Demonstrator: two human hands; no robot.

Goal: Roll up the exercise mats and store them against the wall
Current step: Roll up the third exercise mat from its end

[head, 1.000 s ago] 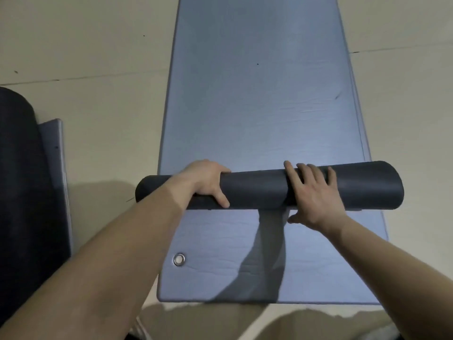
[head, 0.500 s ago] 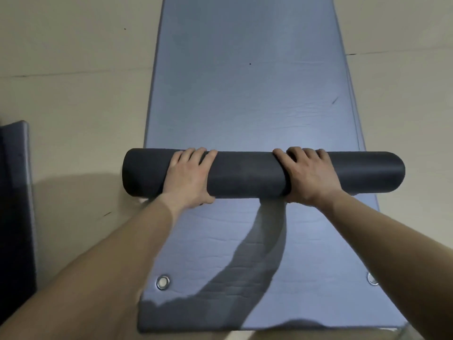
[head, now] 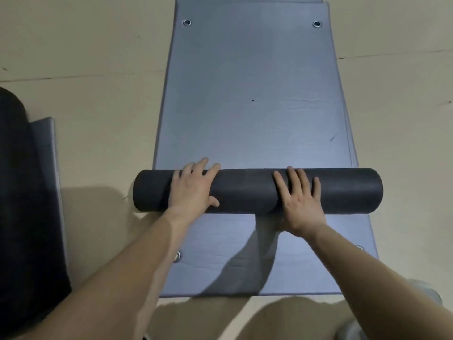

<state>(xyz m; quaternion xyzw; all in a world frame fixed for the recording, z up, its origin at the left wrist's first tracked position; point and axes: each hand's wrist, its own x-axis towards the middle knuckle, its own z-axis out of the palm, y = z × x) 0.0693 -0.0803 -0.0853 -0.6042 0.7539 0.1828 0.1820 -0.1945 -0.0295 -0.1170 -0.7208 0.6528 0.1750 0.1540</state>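
Observation:
A dark grey roll of mat (head: 245, 191) lies crosswise over a flat blue-grey mat (head: 252, 94) on the floor. Another blue-grey mat lies under it, its near end (head: 306, 253) showing behind the roll with metal eyelets. My left hand (head: 195, 186) rests flat on the roll's left part, fingers straight and reaching over its top. My right hand (head: 300, 196) presses flat on the roll right of the middle, fingers spread.
A second rolled dark mat (head: 22, 204) with a blue-grey edge (head: 51, 168) lies at the left on the beige floor (head: 98, 106). Two eyelets (head: 187, 22) mark the flat mat's far end. A shoe (head: 426, 295) shows at the lower right.
The roll has moved away from me along the mat and grown thicker. My hands went from curled over it to lying flat on top. The mat's far end has come into view.

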